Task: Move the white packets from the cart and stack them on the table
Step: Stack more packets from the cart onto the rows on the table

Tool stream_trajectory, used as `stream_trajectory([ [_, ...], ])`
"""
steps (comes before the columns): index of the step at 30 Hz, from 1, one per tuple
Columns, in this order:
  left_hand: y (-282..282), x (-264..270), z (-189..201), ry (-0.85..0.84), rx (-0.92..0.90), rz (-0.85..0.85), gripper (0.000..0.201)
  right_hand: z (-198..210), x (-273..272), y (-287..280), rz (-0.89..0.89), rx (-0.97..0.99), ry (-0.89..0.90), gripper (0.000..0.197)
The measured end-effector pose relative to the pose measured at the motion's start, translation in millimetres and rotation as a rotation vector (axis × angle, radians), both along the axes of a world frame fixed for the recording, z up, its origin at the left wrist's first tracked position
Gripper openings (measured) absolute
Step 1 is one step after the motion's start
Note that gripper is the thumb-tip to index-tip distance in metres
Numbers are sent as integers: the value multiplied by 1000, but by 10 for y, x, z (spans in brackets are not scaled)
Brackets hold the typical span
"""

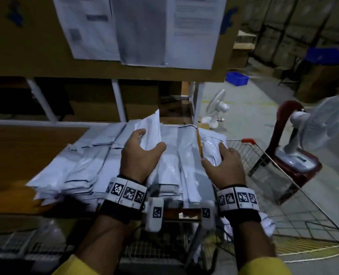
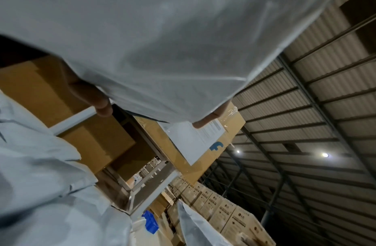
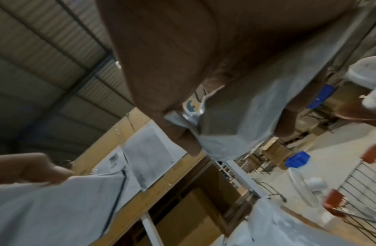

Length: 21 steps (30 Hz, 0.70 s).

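Observation:
Many white packets (image 1: 97, 165) lie stacked in overlapping rows on the wooden table (image 1: 15, 155). My left hand (image 1: 150, 139) holds one white packet (image 1: 150, 128) tilted up above the stack, with fingers and thumb curled round its lower end. In the left wrist view that packet (image 2: 161, 58) fills the top, with a fingertip (image 2: 102, 106) at its edge. My right hand (image 1: 214, 155) grips another white packet (image 1: 211, 149) over the stack's right end, next to the cart. The right wrist view shows this packet (image 3: 245, 116) pinched under the hand. The wire cart (image 1: 283, 185) stands at the right.
A large cardboard box with taped papers (image 1: 140, 30) hangs over the table on a white frame (image 1: 119, 100). A fan on a dark red stool (image 1: 311, 132) stands right of the cart. Another fan (image 1: 217, 108) and a blue bin (image 1: 236, 78) sit on the floor beyond.

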<state>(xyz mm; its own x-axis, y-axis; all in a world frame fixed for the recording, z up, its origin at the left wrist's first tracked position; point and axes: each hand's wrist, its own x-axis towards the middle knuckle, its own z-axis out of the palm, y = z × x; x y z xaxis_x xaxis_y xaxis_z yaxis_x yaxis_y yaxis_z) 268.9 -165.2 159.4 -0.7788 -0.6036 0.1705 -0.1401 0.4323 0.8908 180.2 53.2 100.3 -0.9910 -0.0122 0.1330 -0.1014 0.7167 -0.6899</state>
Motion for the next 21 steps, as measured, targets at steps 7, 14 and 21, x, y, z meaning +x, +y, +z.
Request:
stream_trajectory([
  [7, -602, 93, -107, -63, -17, -51, 68, -531, -32, -399, -182, -95, -142, 106],
  [14, -599, 5, -212, -84, 0, -48, 69, -853, 2, -364, -190, -68, -289, 101],
  [21, -487, -111, -289, -107, 26, -1, 71, -1249, -182, -334, -33, -2, -320, 114],
])
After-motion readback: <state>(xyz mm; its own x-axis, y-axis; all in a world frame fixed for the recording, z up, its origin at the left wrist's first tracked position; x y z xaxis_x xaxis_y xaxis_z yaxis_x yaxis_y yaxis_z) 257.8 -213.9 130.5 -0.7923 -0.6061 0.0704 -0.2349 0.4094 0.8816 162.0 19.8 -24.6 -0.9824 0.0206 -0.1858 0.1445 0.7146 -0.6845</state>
